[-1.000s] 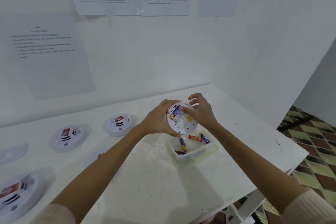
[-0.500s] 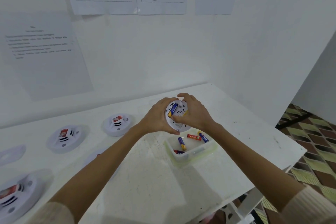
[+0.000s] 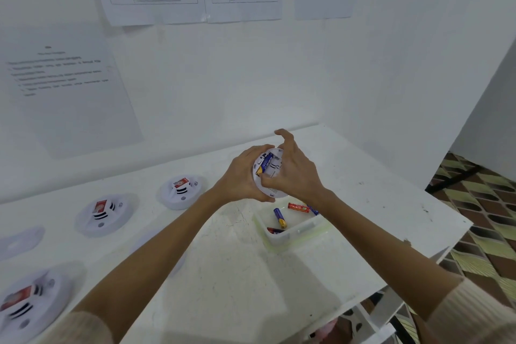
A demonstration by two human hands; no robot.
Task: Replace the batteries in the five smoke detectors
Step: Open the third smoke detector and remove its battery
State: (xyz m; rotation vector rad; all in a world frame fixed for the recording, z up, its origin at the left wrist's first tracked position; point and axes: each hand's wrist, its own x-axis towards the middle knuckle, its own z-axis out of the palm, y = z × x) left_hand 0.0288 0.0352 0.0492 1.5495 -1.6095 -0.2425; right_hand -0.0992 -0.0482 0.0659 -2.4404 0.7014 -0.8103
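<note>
Detector: I see a round white plastic smoke detector (image 3: 270, 190) held just above the matte white counter (image 3: 223, 273), a blue-and-gold battery (image 3: 265, 164) in its slot.
Left hand (image 3: 241, 176): cups the rim, fingers curled.
Right hand (image 3: 296, 176): grips the opposite side, thumb on the face.
Tub (image 3: 296, 233): clear, rectangular, holding loose batteries (image 3: 280, 217).
Left: other detectors (image 3: 181, 192), domed, lying flat.

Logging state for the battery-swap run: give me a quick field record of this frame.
left hand: grips held detector from the left
right hand: grips its right side, thumb across the face
held detector: off the table, blue battery seated
tub: loose blue and red batteries inside
other detectors: three in view on table, to the left
</note>
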